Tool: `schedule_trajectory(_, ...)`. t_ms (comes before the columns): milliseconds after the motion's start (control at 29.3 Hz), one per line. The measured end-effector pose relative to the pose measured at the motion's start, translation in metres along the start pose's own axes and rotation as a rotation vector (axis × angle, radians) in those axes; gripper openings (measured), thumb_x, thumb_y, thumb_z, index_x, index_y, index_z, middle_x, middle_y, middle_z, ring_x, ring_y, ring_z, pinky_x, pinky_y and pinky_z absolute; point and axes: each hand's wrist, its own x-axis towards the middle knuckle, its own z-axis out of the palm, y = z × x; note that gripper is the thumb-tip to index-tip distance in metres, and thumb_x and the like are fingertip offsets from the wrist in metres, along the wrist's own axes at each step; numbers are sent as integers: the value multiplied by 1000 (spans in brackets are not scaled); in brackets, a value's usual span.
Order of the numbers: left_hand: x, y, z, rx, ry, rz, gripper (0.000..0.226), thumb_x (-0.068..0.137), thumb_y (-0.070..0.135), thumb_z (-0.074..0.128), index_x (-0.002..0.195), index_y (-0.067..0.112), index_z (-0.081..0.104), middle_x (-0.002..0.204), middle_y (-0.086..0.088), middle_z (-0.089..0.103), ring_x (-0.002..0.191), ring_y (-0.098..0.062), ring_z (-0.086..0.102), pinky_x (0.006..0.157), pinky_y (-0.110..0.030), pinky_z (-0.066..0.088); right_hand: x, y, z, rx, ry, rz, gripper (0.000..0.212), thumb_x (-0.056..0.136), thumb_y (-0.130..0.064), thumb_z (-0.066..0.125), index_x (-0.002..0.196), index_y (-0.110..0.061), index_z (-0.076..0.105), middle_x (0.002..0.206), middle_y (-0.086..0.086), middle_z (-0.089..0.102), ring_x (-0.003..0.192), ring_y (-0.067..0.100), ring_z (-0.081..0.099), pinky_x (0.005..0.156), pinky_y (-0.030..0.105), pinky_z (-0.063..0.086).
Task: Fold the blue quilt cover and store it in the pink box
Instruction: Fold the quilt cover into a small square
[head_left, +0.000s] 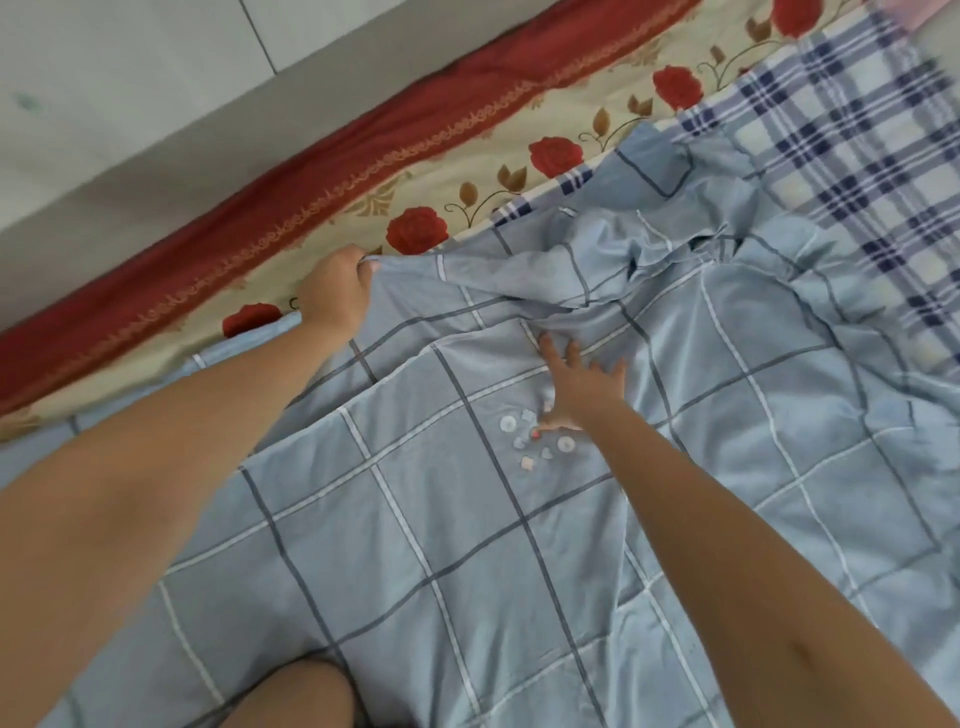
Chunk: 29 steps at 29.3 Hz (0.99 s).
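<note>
Remotely, I noted that the blue quilt cover lay spread across my view from centre to 6 o'clock, with bunched folds toward 1 o'clock. The left hand, at 10 o'clock, had its fingers curled and pinched the cover's edge over the rose-print sheet. The right hand, near centre, lay flat with fingers spread, pressing the cloth and gripping nothing.

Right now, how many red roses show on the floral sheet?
5, on a diagonal: lowest rose, second rose, middle rose, fourth rose, top rose, cut by the frame edge. The blue quilt cover may hide more.
</note>
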Motion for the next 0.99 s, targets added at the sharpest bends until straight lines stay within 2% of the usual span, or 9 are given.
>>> schedule_trajectory(103, 1, 1, -1, -73, 161, -100, 22, 97, 17, 45, 106, 4, 60, 104, -17, 63, 99, -33, 56, 82, -38, 39, 3, 5, -5, 62, -76, -36, 102, 87, -45, 61, 149, -33, -19, 160, 8, -9, 143, 36, 20, 114, 59, 7)
schedule_trajectory(205, -33, 8, 7, -8, 278, 86, 23, 91, 19, 50, 111, 8, 56, 117, -16, 53, 113, -33, 47, 97, -46, 29, 6, 3, -7, 105, -92, -36, 96, 91, -42, 58, 149, -34, -18, 160, 7, -10, 144, 35, 17, 115, 55, 10)
schedule_trajectory(308, -98, 6, 28, -9, 212, 215, 35, 90, 30, 48, 120, 12, 48, 127, -17, 41, 119, -31, 37, 102, -48, 22, 10, 2, -3, 116, -88, -37, 86, 95, -40, 50, 148, -35, -18, 160, 6, -12, 145, 35, 15, 115, 52, 13)
schedule_trajectory(410, -150, 3, 43, -92, 193, -234, 60, 85, 37, 57, 134, 9, 35, 143, -19, 26, 131, -37, 27, 109, -54, 18, 12, 5, -6, 112, -97, -38, 81, 98, -29, 44, 148, -35, -19, 160, 7, -13, 145, 35, 14, 114, 51, 16)
schedule_trajectory(513, -161, 8, 44, -101, -20, -553, 100, 79, 55, 65, 150, 7, 11, 156, -21, -1, 144, -36, -6, 112, -63, -2, 17, 7, -12, 122, -158, -36, 85, 97, -22, 46, 147, -34, -21, 159, 8, -16, 145, 37, 10, 115, 51, 16)
schedule_trajectory(615, -135, 9, 38, 9, -228, -539, 114, 69, 83, 46, 148, 32, -19, 153, -11, -30, 139, -39, -28, 101, -71, -11, 18, 7, -12, 131, -182, -37, 83, 98, -28, 45, 147, -33, -22, 158, 10, -18, 145, 39, 6, 117, 50, 13)
schedule_trajectory(718, -96, -1, 26, 68, -342, -409, 118, 58, 93, 39, 142, 42, -26, 152, -4, -35, 136, -44, -30, 95, -76, -12, 18, 2, -8, 123, -178, -37, 80, 99, -32, 42, 147, -33, -22, 158, 10, -18, 145, 40, 7, 117, 50, 15)
schedule_trajectory(888, -52, -14, -4, 61, -473, -336, 110, 64, 91, 37, 141, 45, -26, 150, -1, -38, 138, -39, -30, 102, -74, -9, 15, -1, 3, 117, -149, -19, 82, 98, -31, 44, 148, -32, -22, 158, 12, -16, 144, 42, 9, 118, 49, 15)
schedule_trajectory(991, -74, -7, -10, 13, -305, -379, 111, 75, 77, 47, 147, 28, -21, 152, -9, -33, 139, -37, -27, 104, -69, -9, 13, -7, 8, 117, -136, -29, 85, 97, -32, 46, 148, -30, -23, 158, 13, -17, 143, 44, 8, 117, 49, 14)
